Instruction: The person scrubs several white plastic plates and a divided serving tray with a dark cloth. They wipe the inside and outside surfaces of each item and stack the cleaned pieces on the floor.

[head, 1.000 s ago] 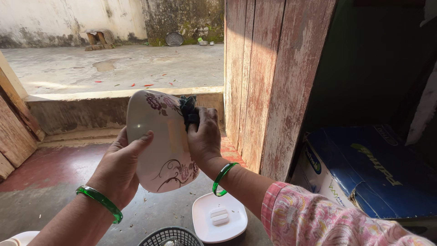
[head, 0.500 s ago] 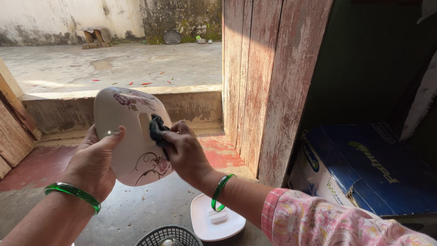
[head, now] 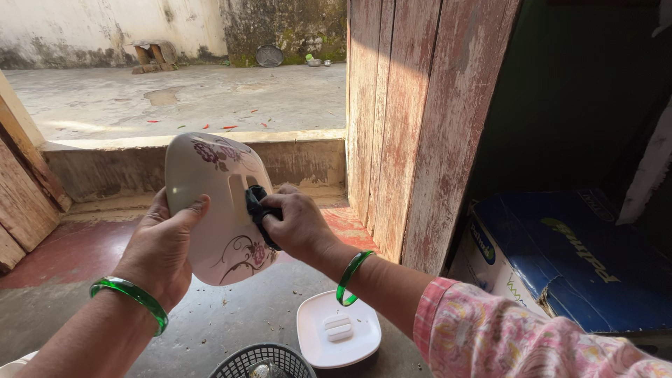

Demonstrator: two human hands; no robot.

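My left hand [head: 164, 245] grips a white rounded lid-like cover [head: 217, 203] with purple flower prints and a raised handle ridge, holding it tilted up in front of me. My right hand [head: 297, 224] presses a dark cloth [head: 257, 206] against the cover near its handle ridge. Both wrists wear green bangles. My right sleeve is pink with a floral pattern.
On the floor below lies a white square lid [head: 338, 332] with a small handle, beside a dark mesh basket [head: 262, 362]. A weathered red wooden door [head: 413, 119] stands to the right, a blue cardboard box [head: 574, 259] beyond it. A concrete step [head: 189, 161] borders the yard.
The cover was turned and lowered from its first pose; the cloth hand slid from the upper rim down to the handle ridge. Since half a second ago the cover shifted slightly right.
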